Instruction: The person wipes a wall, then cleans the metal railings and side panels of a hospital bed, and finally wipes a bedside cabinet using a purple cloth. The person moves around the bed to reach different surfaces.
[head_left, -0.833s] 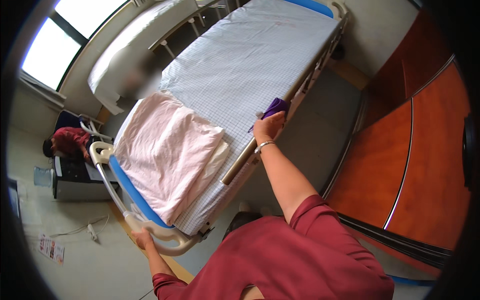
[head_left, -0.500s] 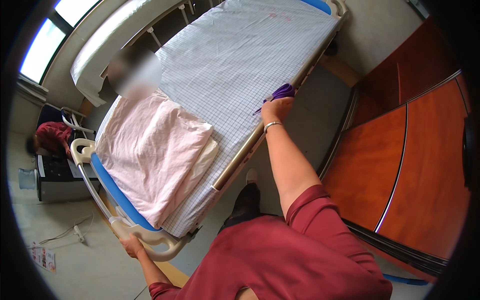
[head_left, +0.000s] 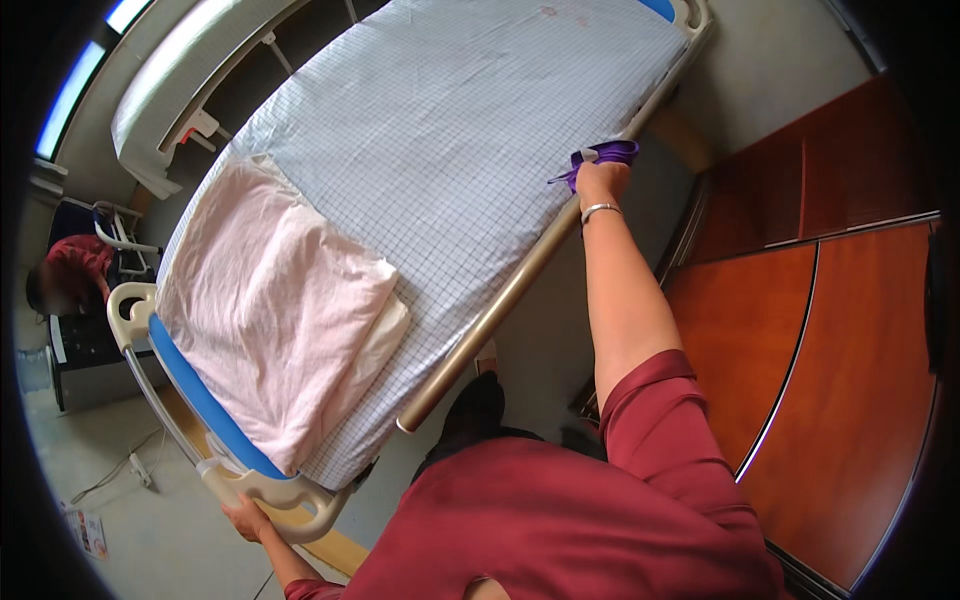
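A bed with a checked white-blue sheet (head_left: pixel 450 130) stretches away in front of me. My left hand (head_left: pixel 246 518) is closed round the cream plastic corner of the bed's end board (head_left: pixel 285 495), at the near left. Out along the right side, my right hand (head_left: pixel 603 182) grips a bundle of purple straps (head_left: pixel 615 152). That hand sits at the bronze-coloured side rail (head_left: pixel 480 335); whether its fingers also wrap the rail is hidden. A folded pale pink quilt (head_left: pixel 270 310) lies on the near-left part of the mattress, beside the blue panel (head_left: pixel 215 400).
Wooden cabinets (head_left: pixel 740 340) stand on my right across a narrow floor strip. A second bed (head_left: pixel 165 110) is beyond this one at left. Someone in a red top (head_left: pixel 85 262) is by a chair and a dark desk (head_left: pixel 80 345). A power strip (head_left: pixel 140 470) lies on the floor.
My right hand has moved farther out and to the right with the purple straps. The side rail's near end now shows farther from the sheet. My left hand keeps its hold; the view has shifted.
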